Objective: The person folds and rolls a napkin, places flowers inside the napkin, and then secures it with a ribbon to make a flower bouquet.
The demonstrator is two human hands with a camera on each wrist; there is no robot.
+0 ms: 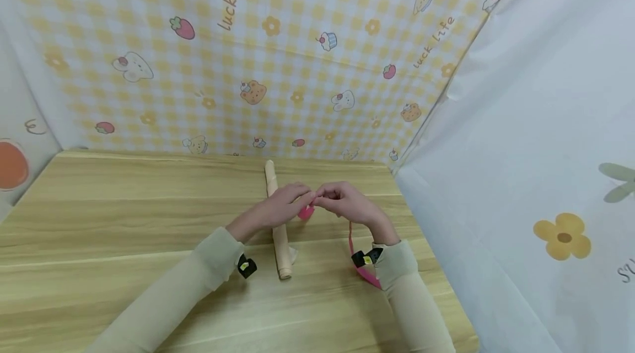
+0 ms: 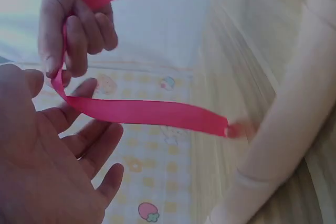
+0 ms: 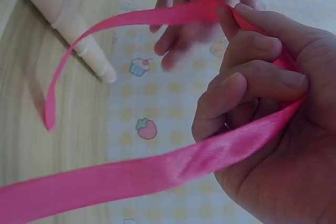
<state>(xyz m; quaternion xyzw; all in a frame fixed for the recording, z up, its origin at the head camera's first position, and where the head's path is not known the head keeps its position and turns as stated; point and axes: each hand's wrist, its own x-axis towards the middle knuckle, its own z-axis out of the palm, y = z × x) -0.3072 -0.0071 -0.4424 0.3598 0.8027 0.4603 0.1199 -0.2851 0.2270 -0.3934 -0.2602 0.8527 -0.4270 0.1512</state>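
Observation:
A bright pink satin ribbon [image 3: 115,182] runs through my right hand [image 1: 353,205]. The right thumb and index finger pinch it, and the other fingers curl over the length crossing the palm. The short free end of the ribbon [image 2: 152,114] hangs in a curve between the hands. My left hand [image 1: 281,207] is beside the pinched spot, its fingers loosely spread behind the ribbon and not closed round it. Under the left wrist lies a long beige roll [image 1: 281,242], its coiled end facing me. The longer tail of ribbon trails down by the right wrist, partly hidden by the sleeve.
The wood-grain table [image 1: 124,204] carries the roll, with a small pale scrap [image 1: 293,255] beside it. A yellow checked cloth wall [image 1: 278,60] rises behind, and a white cloth wall [image 1: 501,138] borders the right side. Each wrist wears a small black camera [image 1: 246,266].

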